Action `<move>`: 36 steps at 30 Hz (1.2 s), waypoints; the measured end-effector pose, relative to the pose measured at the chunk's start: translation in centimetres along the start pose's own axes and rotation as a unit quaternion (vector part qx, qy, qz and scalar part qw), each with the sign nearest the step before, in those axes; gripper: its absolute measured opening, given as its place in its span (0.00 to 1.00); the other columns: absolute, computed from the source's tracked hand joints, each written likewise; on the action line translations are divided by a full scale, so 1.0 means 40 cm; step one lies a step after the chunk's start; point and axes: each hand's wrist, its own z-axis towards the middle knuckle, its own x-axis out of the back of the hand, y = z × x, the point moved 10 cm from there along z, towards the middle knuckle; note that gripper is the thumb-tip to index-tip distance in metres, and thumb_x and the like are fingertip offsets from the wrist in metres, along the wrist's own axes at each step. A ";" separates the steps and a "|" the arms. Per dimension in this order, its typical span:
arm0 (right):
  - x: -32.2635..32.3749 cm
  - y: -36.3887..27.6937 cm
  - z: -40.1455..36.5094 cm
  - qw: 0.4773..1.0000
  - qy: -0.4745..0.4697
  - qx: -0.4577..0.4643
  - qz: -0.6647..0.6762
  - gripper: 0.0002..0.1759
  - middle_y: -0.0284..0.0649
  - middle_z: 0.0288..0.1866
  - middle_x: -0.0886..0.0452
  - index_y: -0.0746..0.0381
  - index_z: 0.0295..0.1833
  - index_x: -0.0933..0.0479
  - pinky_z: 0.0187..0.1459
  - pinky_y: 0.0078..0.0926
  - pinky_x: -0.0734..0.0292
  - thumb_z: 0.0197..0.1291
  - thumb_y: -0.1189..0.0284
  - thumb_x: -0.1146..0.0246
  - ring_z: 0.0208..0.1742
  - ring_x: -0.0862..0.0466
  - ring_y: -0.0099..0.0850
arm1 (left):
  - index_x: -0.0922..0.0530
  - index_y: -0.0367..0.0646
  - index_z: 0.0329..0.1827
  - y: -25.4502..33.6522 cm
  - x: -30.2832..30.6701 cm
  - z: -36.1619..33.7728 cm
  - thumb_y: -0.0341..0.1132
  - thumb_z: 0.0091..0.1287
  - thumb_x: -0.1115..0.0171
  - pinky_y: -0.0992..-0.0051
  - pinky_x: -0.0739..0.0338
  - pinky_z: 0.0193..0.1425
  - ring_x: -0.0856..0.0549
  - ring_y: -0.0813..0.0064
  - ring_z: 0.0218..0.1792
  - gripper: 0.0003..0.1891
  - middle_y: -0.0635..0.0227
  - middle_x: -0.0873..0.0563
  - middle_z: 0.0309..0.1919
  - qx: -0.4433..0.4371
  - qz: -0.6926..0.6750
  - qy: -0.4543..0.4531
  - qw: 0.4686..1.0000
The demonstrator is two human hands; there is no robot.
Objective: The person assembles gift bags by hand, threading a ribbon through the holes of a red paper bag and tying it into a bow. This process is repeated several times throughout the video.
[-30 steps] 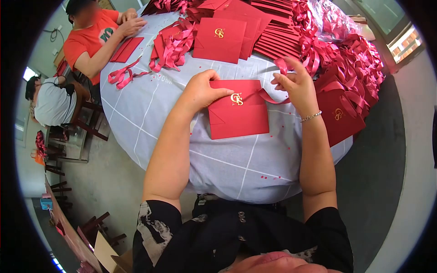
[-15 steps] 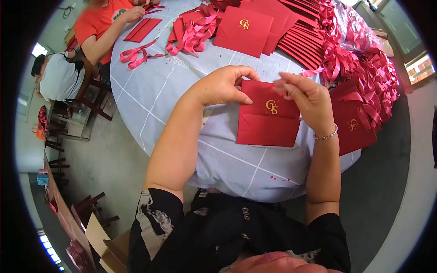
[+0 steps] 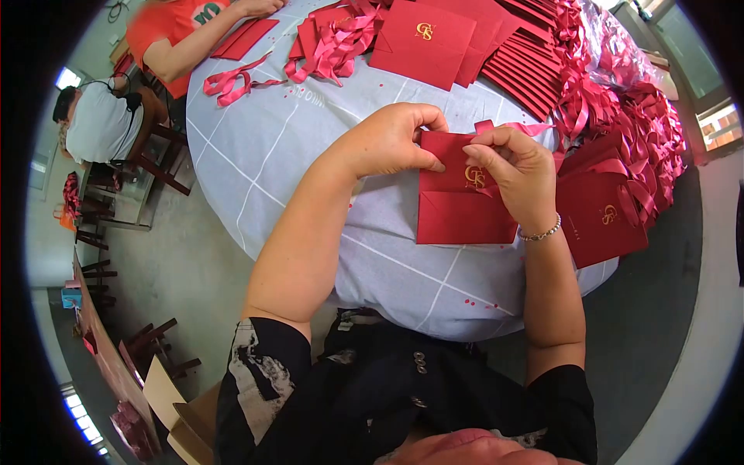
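Observation:
A flat red paper gift bag [image 3: 457, 217] with a gold monogram lies on the table in front of me, its lower part folded up. My left hand [image 3: 403, 139] is closed on the bag's upper left edge, thumb on the front and fingers behind. Over the upper right of the bag, my right hand [image 3: 515, 167] pinches a red ribbon [image 3: 483, 125], a bit of which sticks up above the bag's top edge. The fingers partly cover the monogram and most of the ribbon.
Stacked red bags [image 3: 424, 43] stand at the back, with a heap of ribbons [image 3: 612, 116] on the right. Finished-looking bags with ribbon handles [image 3: 604, 217] lie at my right. Loose ribbon [image 3: 232, 85] lies far left, near a co-worker in an orange shirt [image 3: 167, 39].
My right hand has come down and left over the bag's front, partly covering the monogram. A bit of ribbon now shows above the bag's top edge. My left hand keeps its hold.

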 end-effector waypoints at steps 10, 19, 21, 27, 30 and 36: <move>-0.013 0.005 0.000 0.991 0.000 -0.008 -0.131 0.03 0.36 0.32 0.16 0.68 0.42 0.17 0.32 0.17 0.23 0.64 0.81 0.32 0.30 0.17 0.19 | 0.19 0.40 0.41 0.027 0.007 -0.005 0.24 0.55 0.25 0.81 0.27 0.36 0.24 0.89 0.30 0.12 0.80 0.18 0.30 -0.022 0.074 0.028 0.997; -0.020 -0.001 -0.001 0.970 0.018 0.041 -0.241 0.05 0.41 0.32 0.17 0.67 0.39 0.17 0.33 0.25 0.22 0.60 0.78 0.29 0.29 0.18 0.28 | 0.19 0.38 0.40 0.037 0.011 -0.004 0.28 0.53 0.24 0.73 0.24 0.39 0.19 0.75 0.33 0.14 0.66 0.15 0.32 -0.038 0.112 0.054 0.992; -0.014 0.002 0.000 0.968 0.036 0.040 -0.247 0.05 0.42 0.32 0.17 0.67 0.38 0.17 0.33 0.26 0.22 0.59 0.77 0.29 0.29 0.17 0.30 | 0.18 0.37 0.40 0.038 0.012 -0.004 0.31 0.50 0.22 0.67 0.20 0.43 0.14 0.62 0.37 0.17 0.56 0.12 0.34 -0.037 0.130 0.060 0.989; -0.018 0.004 0.003 0.957 0.051 0.070 -0.276 0.05 0.45 0.33 0.17 0.67 0.38 0.17 0.34 0.31 0.20 0.58 0.76 0.30 0.31 0.15 0.38 | 0.20 0.36 0.37 0.043 0.006 -0.003 0.30 0.50 0.24 0.65 0.21 0.46 0.14 0.57 0.39 0.15 0.55 0.13 0.35 -0.056 0.165 0.074 0.982; -0.048 -0.054 -0.014 0.906 0.074 0.175 -0.379 0.03 0.45 0.33 0.18 0.65 0.37 0.18 0.34 0.35 0.20 0.59 0.76 0.32 0.32 0.16 0.43 | 0.21 0.37 0.39 0.063 -0.004 -0.007 0.23 0.55 0.28 0.74 0.22 0.48 0.17 0.75 0.41 0.12 0.66 0.14 0.43 -0.118 0.204 0.088 0.968; -0.074 -0.087 -0.033 0.875 0.096 0.224 -0.419 0.03 0.45 0.32 0.19 0.64 0.37 0.18 0.34 0.38 0.21 0.58 0.76 0.32 0.32 0.17 0.45 | 0.21 0.37 0.39 0.073 0.005 -0.012 0.22 0.55 0.30 0.70 0.24 0.61 0.18 0.65 0.57 0.10 0.62 0.19 0.60 -0.145 0.144 0.095 0.974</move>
